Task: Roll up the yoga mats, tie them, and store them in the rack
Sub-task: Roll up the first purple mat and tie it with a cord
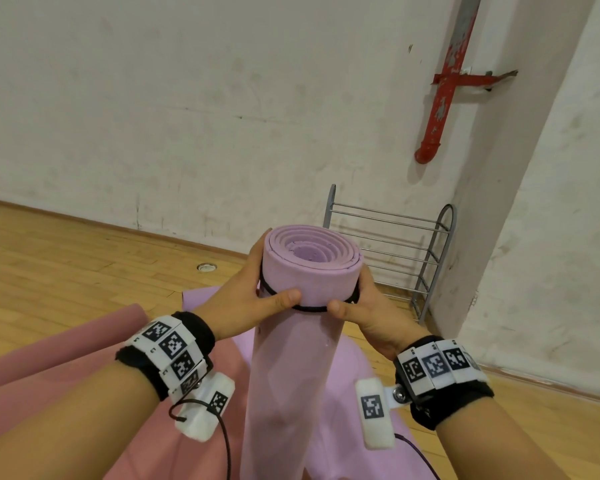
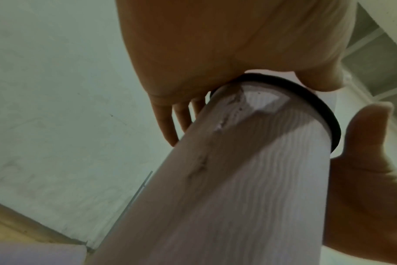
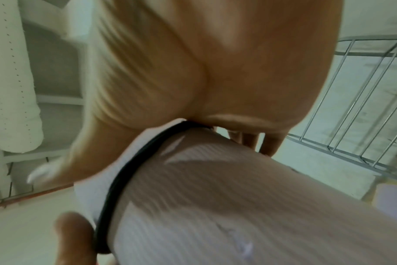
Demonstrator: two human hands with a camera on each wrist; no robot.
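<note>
A rolled lilac yoga mat (image 1: 291, 358) stands upright in front of me, its spiral end facing up. A thin black elastic band (image 1: 309, 309) circles it a little below the top. My left hand (image 1: 253, 289) wraps the roll from the left and my right hand (image 1: 357, 306) from the right, both thumbs lying on the band at the front. In the left wrist view the band (image 2: 306, 96) sits under the palm (image 2: 215, 53) against the mat (image 2: 238, 179). The right wrist view shows the same band (image 3: 125, 170) on the mat (image 3: 238, 197) under my right hand (image 3: 215, 71).
A grey wire rack (image 1: 395, 251) stands empty against the wall in the right corner, just behind the roll. A pink mat (image 1: 66, 348) and a lilac mat (image 1: 201, 296) lie on the wooden floor below my arms. A red pipe (image 1: 437, 109) runs down the wall.
</note>
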